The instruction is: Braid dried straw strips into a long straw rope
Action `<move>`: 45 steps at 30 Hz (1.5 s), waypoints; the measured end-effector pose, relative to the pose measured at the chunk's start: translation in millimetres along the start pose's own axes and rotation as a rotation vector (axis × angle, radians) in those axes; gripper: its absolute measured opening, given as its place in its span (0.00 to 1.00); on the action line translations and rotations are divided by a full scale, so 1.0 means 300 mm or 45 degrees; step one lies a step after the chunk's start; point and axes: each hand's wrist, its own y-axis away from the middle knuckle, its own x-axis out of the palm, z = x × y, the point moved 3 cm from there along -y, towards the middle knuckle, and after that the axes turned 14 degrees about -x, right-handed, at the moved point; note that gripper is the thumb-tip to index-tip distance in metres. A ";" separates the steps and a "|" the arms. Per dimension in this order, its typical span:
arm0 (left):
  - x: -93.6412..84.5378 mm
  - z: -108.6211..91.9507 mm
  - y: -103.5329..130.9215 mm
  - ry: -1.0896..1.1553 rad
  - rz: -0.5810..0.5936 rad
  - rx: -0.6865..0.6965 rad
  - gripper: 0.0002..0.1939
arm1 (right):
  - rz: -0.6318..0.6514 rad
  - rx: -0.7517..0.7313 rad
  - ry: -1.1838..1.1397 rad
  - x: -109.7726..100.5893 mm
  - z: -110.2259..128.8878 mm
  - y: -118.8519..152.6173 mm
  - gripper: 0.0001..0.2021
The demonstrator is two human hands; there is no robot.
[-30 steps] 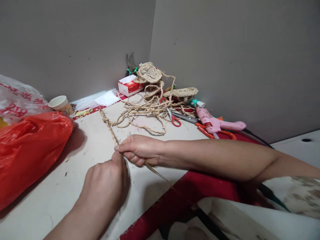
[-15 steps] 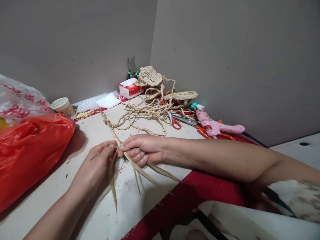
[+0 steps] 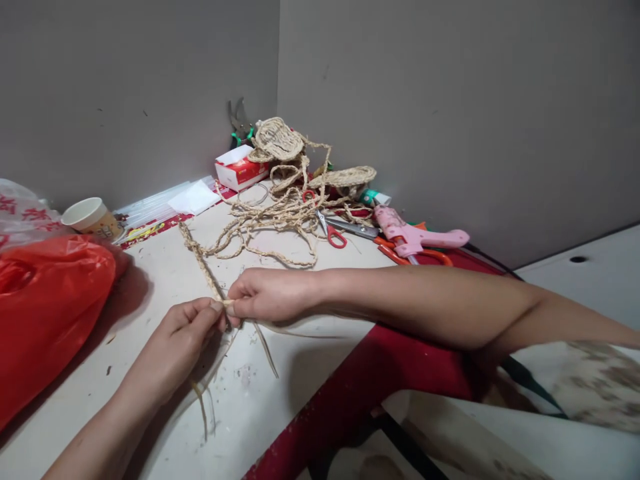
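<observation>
Down in the lower right of the frame, closest in, there's a patterned garment (image 3: 580,380), and just beyond it a red cloth (image 3: 420,357) runs along the edge of the pale tabletop (image 3: 245,427). In the lower middle, thin loose strands (image 3: 267,352) fan out below the two hands. And here's the action, left of centre: the left hand (image 3: 183,333) pinches the working end of a straw braid (image 3: 203,267) between thumb and fingers, while the right hand (image 3: 273,295), reaching in from the right, grips right beside it, fingers curled and thumb pressed on a pale strand. The two sets of fingertips practically meet! The braid slants from that grip towards the upper left, over the tabletop. At the left edge sits a shiny red bag (image 3: 50,313). Further back, right of centre, a pink glue gun (image 3: 417,235) lies over orange-handled shears (image 3: 353,228), with red-handled scissors (image 3: 336,237) near the blades. Behind the hands sprawls a tangled heap of braided cord (image 3: 280,213). Back at upper left stands a paper cup (image 3: 85,217); towards upper centre, a red-and-white box (image 3: 243,173), with green-handled pruners (image 3: 241,123) upright behind it, against the grey wall (image 3: 150,60).
</observation>
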 end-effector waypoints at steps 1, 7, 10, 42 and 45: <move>0.003 0.007 -0.002 0.050 0.028 -0.041 0.20 | -0.001 -0.034 0.119 0.000 0.008 0.002 0.10; 0.003 0.024 0.004 0.147 0.011 -0.118 0.21 | 0.050 -0.087 0.504 -0.037 0.057 0.029 0.12; 0.000 0.033 -0.001 0.087 -0.029 -0.094 0.22 | 0.055 -0.092 0.563 -0.059 0.076 0.039 0.11; 0.058 -0.016 0.047 0.533 0.097 -0.081 0.15 | -0.054 -0.014 0.043 -0.021 0.036 0.016 0.16; 0.050 -0.013 0.040 0.380 0.134 -0.086 0.15 | 0.011 0.001 -0.154 -0.029 0.010 0.005 0.16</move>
